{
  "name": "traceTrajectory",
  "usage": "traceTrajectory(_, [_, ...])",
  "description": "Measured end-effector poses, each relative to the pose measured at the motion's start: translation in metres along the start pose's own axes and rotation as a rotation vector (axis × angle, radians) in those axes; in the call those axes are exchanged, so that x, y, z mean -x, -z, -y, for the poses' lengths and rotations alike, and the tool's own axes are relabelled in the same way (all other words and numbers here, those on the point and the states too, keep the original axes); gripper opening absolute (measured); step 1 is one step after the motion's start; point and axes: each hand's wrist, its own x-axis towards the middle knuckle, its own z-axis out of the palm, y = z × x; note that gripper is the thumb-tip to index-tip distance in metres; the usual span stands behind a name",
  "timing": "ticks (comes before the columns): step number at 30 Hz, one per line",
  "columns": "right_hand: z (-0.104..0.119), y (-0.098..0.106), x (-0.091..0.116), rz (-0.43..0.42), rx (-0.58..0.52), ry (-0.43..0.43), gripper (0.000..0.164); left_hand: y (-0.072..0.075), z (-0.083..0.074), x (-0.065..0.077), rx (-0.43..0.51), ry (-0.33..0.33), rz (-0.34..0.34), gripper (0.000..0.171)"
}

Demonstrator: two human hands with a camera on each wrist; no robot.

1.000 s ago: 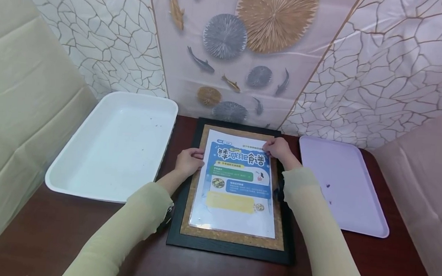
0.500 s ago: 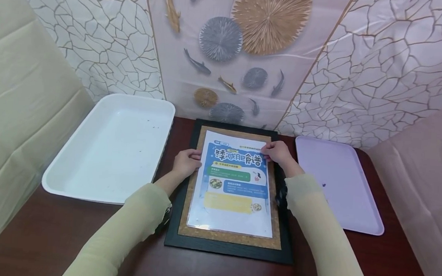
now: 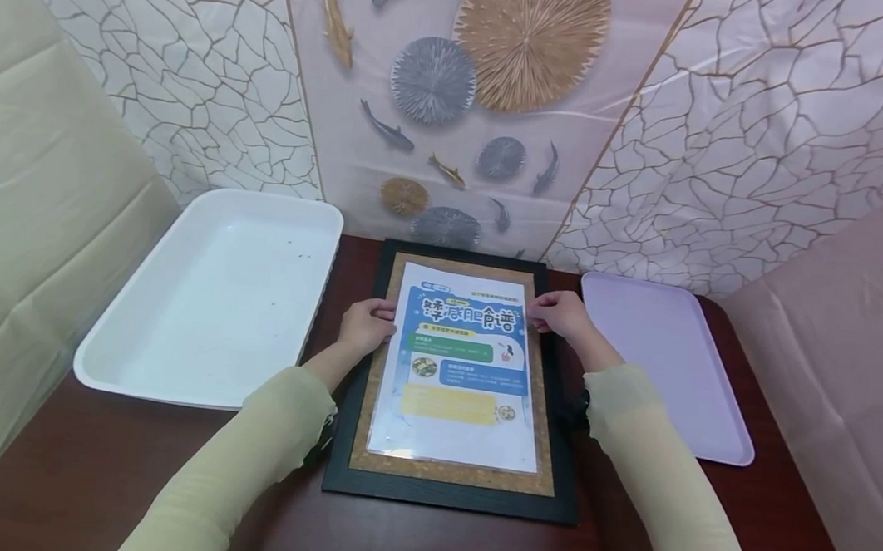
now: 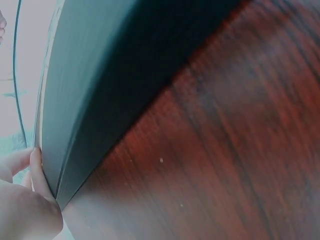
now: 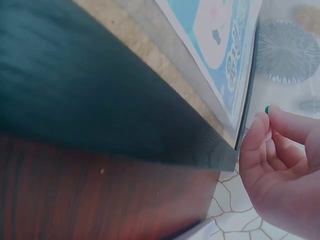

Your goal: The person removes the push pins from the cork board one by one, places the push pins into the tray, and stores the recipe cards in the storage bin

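A laminated poster (image 3: 451,447) with blue, green and yellow printing lies on a cork board (image 3: 543,447) in a black frame (image 3: 448,500). My left hand (image 3: 365,326) is at the poster's upper left edge; in the left wrist view its thumb and finger pinch that edge. Beside the upper right edge is my right hand (image 3: 565,314). The right wrist view shows its thumb and forefinger pinching a small green push pin (image 5: 267,109), mostly hidden by the fingertips. The other fingers of that hand are curled in.
Left of the board stands a deep white tray (image 3: 207,313) with a few dark specks. A flat lilac tray (image 3: 658,353) lies to the right, partly behind the right forearm. Patterned wall covering (image 3: 425,166) rises directly behind the dark wooden table (image 3: 140,451).
My right hand has shifted off the poster's upper right edge, outward to the right. My left hand stays at the left edge. The head view has turned slightly.
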Motion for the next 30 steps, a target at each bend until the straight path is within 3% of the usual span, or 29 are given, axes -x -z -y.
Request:
traceTrajectory(15, [-0.01,0.016,0.029,0.028,-0.04,0.046,0.027,0.0,0.001,0.001,-0.012,-0.023,-0.003,0.04])
traceTrajectory(30, [-0.029,0.031,0.052,0.015,-0.047,0.025,0.029,-0.001,-0.002,0.004,-0.011,-0.023,0.011,0.04])
